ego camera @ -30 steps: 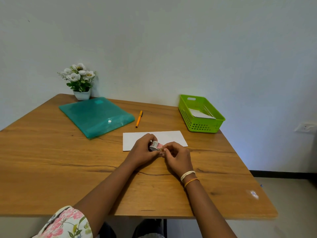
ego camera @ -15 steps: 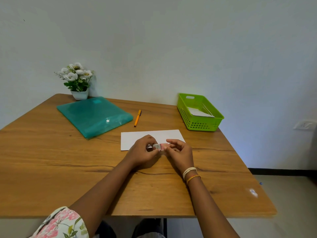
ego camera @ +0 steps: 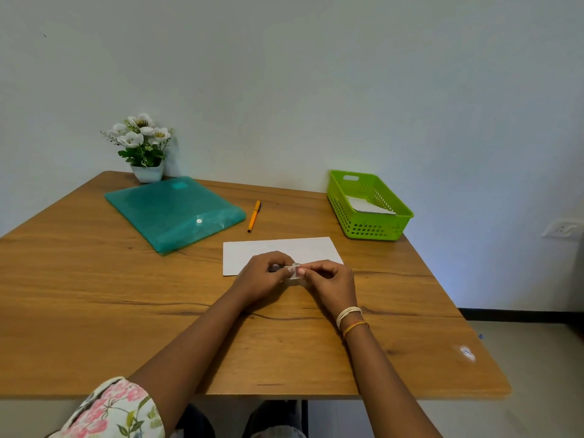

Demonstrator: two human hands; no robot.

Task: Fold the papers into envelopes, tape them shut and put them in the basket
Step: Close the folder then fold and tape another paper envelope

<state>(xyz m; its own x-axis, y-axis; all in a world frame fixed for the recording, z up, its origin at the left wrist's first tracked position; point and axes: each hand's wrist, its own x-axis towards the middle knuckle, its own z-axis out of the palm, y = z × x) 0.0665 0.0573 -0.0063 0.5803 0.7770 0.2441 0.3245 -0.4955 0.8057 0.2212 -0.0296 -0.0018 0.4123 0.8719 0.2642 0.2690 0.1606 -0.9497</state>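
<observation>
A white folded paper lies flat on the wooden table, just beyond my hands. My left hand grips a small roll of clear tape, most of it hidden by the fingers. My right hand pinches the roll's right side, at its loose end, with thumb and forefinger. Both hands meet over the paper's near edge. At the far right stands the green basket, holding a white folded paper.
A teal plastic folder lies at the back left, with an orange pen to its right. A small pot of white flowers stands in the far left corner against the wall. The table's right edge drops to the floor.
Both hands stay together on the tape roll with only small finger shifts. The camera has tilted slightly, so the scene sits a little lower and left.
</observation>
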